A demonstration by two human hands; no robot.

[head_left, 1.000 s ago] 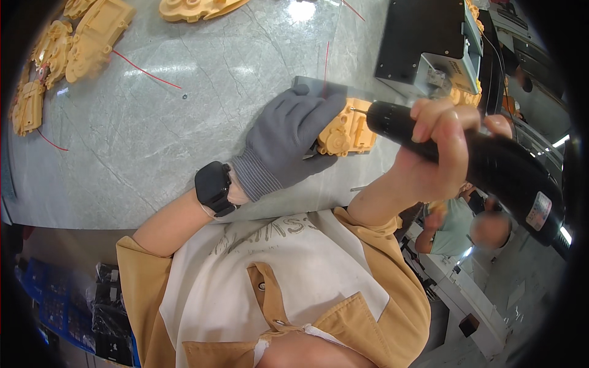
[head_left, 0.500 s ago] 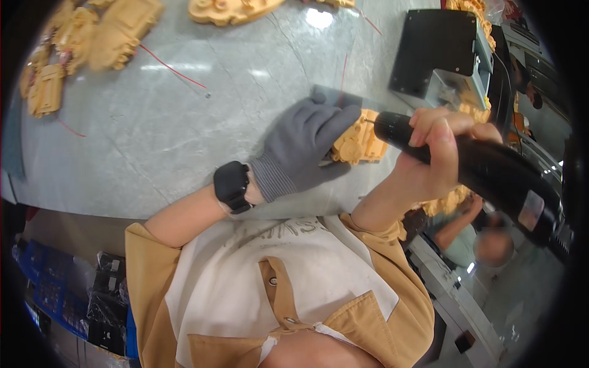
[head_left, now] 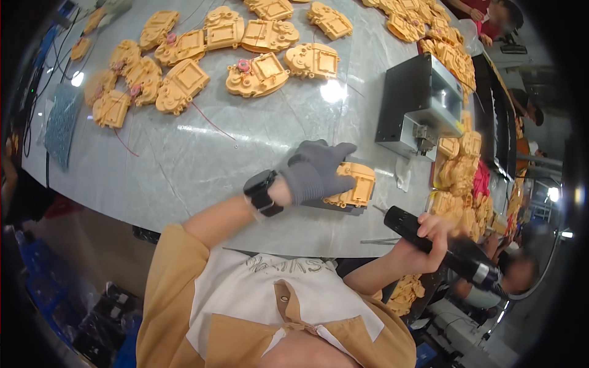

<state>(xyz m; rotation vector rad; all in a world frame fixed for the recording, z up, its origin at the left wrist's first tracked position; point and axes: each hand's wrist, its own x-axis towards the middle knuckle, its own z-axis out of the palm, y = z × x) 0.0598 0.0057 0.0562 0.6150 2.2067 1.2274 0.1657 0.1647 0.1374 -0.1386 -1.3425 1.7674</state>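
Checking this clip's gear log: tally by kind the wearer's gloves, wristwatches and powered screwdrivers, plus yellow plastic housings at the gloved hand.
Grey glove, on left hand: 1
Black wristwatch: 1
Black powered screwdriver, in right hand: 1
Yellow plastic housing, at left hand: 1
Total: 4

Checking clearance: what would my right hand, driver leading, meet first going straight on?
Likely the orange casing by the left hand, or the dark block beneath it; one view leaves depth unclear.

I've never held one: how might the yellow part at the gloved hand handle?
The yellow part is probably stiff, given its moulded ridges, and perhaps light, with its open recess. Its broad, flattish shape seems unlikely to roll.
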